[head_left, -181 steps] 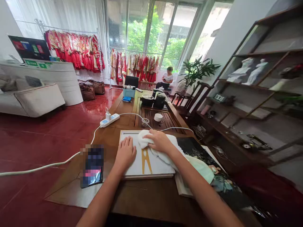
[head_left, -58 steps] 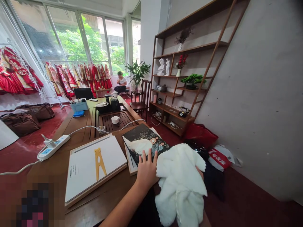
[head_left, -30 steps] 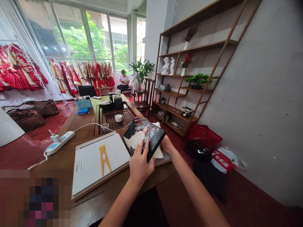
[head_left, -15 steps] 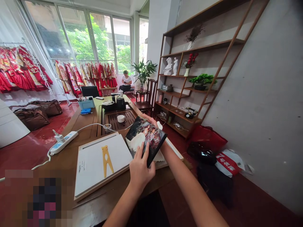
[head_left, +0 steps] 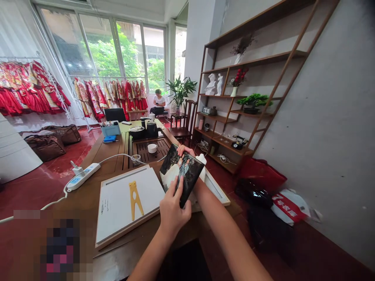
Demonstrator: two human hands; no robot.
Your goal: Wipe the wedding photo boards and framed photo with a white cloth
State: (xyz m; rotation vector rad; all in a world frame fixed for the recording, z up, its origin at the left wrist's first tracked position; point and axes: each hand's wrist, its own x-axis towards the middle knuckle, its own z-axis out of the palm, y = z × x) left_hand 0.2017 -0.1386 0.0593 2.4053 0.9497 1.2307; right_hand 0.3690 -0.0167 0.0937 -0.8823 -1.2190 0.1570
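Observation:
My left hand (head_left: 173,208) grips the near edge of a dark photo print (head_left: 182,171) showing a couple, tilted up off the wooden table (head_left: 96,197). My right hand (head_left: 185,150) reaches behind the print and holds its far edge; a bit of white cloth (head_left: 202,166) shows at its right side. Under the raised print lies a white picture frame (head_left: 218,191). Left of it rests a white frame backing board (head_left: 125,203) with a yellow stand piece (head_left: 135,199).
A white power strip (head_left: 82,176) and its cable cross the table. A tea tray (head_left: 149,146) with kettles and a cup lies farther back. A wooden shelf unit (head_left: 246,105) lines the right wall, bags lie on the red floor. A person sits by the window.
The white cloth was wiped on the backing board, then carried right. Both hands lifted the photo print off its frame, and it now stands steeper than half a second ago.

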